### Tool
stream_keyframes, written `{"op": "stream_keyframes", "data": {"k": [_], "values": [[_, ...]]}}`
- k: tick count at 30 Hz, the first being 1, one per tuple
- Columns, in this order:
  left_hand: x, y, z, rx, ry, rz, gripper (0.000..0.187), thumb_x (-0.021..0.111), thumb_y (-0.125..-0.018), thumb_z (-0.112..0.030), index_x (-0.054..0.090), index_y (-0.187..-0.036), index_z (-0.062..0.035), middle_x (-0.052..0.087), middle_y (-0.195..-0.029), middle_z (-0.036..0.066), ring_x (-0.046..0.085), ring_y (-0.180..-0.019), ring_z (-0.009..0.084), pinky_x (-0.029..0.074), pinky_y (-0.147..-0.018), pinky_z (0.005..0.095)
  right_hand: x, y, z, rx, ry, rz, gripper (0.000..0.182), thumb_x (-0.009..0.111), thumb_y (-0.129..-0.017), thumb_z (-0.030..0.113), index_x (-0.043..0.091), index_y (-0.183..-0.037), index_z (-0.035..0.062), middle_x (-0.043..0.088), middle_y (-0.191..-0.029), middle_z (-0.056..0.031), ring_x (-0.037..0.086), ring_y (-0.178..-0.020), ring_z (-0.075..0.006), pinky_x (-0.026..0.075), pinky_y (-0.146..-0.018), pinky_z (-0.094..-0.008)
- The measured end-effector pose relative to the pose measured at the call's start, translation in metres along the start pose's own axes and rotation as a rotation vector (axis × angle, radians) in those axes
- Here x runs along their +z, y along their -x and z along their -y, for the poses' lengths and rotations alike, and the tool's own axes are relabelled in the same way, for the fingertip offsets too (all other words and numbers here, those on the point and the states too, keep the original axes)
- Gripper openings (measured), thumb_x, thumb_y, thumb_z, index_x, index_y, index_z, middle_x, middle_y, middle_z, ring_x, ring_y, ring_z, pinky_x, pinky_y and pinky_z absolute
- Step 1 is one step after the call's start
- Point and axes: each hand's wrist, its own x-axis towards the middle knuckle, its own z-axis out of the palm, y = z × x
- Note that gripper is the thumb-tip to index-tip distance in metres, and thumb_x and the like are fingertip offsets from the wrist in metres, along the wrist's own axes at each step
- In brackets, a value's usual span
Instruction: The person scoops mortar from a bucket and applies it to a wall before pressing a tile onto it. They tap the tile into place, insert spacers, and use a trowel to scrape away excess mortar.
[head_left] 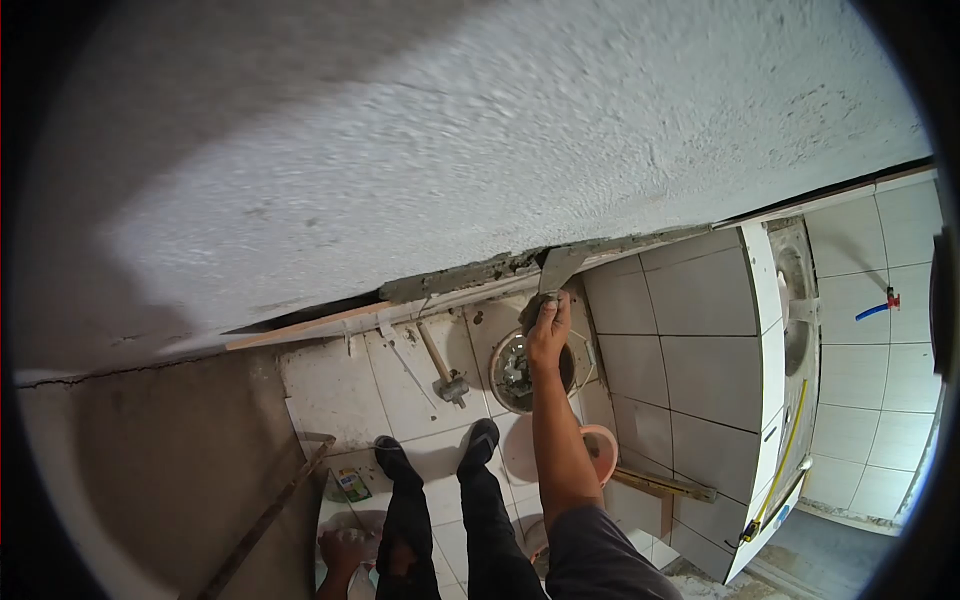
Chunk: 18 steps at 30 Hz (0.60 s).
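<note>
My right hand is closed around the handle of a putty knife. The knife's flat metal blade touches a band of wet grey mortar along the lower edge of the rough white wall. Beneath my right forearm stands a round bucket with grey material and something shiny inside; the arm covers part of it. My left hand is low at the left beside my leg, its fingers curled near something clear, like plastic. What it holds, if anything, cannot be made out.
A hammer and a thin rod lie on the tiled floor. An orange bucket and a wooden-looking bar are at the right. A yellow tape measure hangs by the sink counter. A long pole leans left.
</note>
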Motion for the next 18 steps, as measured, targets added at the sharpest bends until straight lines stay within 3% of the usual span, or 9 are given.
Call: {"op": "stream_keyframes", "data": {"k": [2, 4, 6, 10, 13, 15, 16, 18], "values": [[0.019, -0.001, -0.005, 0.019, -0.006, 0.0, 0.037, 0.068, -0.067, -0.034, 0.064, -0.085, -0.0021, 0.06, -0.085, 0.018, 0.054, -0.09, 0.0365, 0.04, -0.084, 0.0461, -0.013, 0.012, 0.027, 0.102, 0.171, 0.021, 0.032, 0.042, -0.094, 0.026, 0.05, -0.106, -0.0031, 0.056, -0.095, -0.0116, 0.052, -0.084, -0.0226, 0.041, -0.077, -0.0318], [0.017, -0.005, -0.02, 0.047, -0.004, -0.023, 0.039, 0.067, -0.066, -0.037, 0.065, -0.086, -0.0028, 0.061, -0.081, 0.017, 0.053, -0.093, 0.0366, 0.041, -0.081, 0.0467, -0.036, 0.031, 0.054, 0.382, 0.366, 0.079, 0.034, 0.044, -0.093, 0.025, 0.049, -0.107, -0.006, 0.057, -0.098, -0.0161, 0.053, -0.086, -0.0251, 0.041, -0.08, -0.0326], [-0.009, -0.003, -0.058, -0.027, 0.093, 0.034, 0.039, 0.068, -0.066, -0.036, 0.066, -0.089, -0.0045, 0.06, -0.089, 0.016, 0.053, -0.093, 0.0363, 0.041, -0.082, 0.0466, -0.052, 0.046, 0.081, 0.279, 0.413, 0.049, 0.019, 0.049, -0.09, 0.015, 0.051, -0.099, -0.0018, 0.058, -0.084, -0.0098, 0.049, -0.076, -0.0135, 0.042, -0.069, -0.0289], [0.0, -0.015, -0.058, 0.055, 0.051, -0.024, 0.034, 0.072, -0.067, -0.032, 0.064, -0.084, -0.003, 0.059, -0.089, 0.017, 0.052, -0.094, 0.034, 0.04, -0.084, 0.0433, -0.092, 0.055, 0.102, 0.321, 0.226, -0.034, 0.021, 0.051, -0.089, 0.013, 0.05, -0.1, -0.0043, 0.058, -0.088, -0.0128, 0.051, -0.082, -0.0148, 0.042, -0.074, -0.0281], [-0.01, -0.017, -0.063, 0.027, 0.076, -0.048, 0.036, 0.071, -0.067, -0.032, 0.066, -0.089, -0.0037, 0.059, -0.092, 0.016, 0.052, -0.093, 0.0351, 0.041, -0.084, 0.0443, -0.099, 0.038, 0.131, 0.368, 0.207, -0.06, 0.025, 0.05, -0.089, 0.012, 0.049, -0.107, -0.0063, 0.058, -0.093, -0.0144, 0.053, -0.087, -0.0166, 0.042, -0.079, -0.0278], [-0.01, -0.017, -0.057, 0.04, 0.09, -0.102, 0.034, 0.072, -0.067, -0.03, 0.065, -0.087, -0.004, 0.058, -0.093, 0.016, 0.051, -0.093, 0.0341, 0.041, -0.082, 0.0448, -0.093, 0.027, 0.145, 0.251, 0.272, -0.111, 0.031, 0.05, -0.089, 0.012, 0.048, -0.113, -0.0068, 0.059, -0.096, -0.0153, 0.053, -0.088, -0.0181, 0.041, -0.081, -0.0278], [-0.012, -0.015, -0.054, 0.04, 0.089, -0.105, 0.034, 0.072, -0.067, -0.03, 0.065, -0.087, -0.004, 0.058, -0.093, 0.016, 0.051, -0.093, 0.0341, 0.041, -0.082, 0.0448, -0.094, 0.025, 0.125, 0.109, 0.367, -0.128, 0.025, 0.049, -0.091, 0.012, 0.049, -0.111, -0.0033, 0.054, -0.085, -0.0036, 0.049, -0.07, -0.0079, 0.042, -0.059, -0.0216], [-0.019, -0.011, -0.051, 0.036, 0.114, -0.102, 0.034, 0.072, -0.067, -0.031, 0.064, -0.088, -0.0048, 0.057, -0.094, 0.017, 0.051, -0.092, 0.034, 0.041, -0.081, 0.0448, -0.088, 0.019, 0.12, 0.128, 0.351, -0.146, 0.027, 0.049, -0.091, 0.012, 0.049, -0.113, -0.0035, 0.054, -0.084, -0.0038, 0.049, -0.07, -0.0078, 0.042, -0.058, -0.0216]]}}
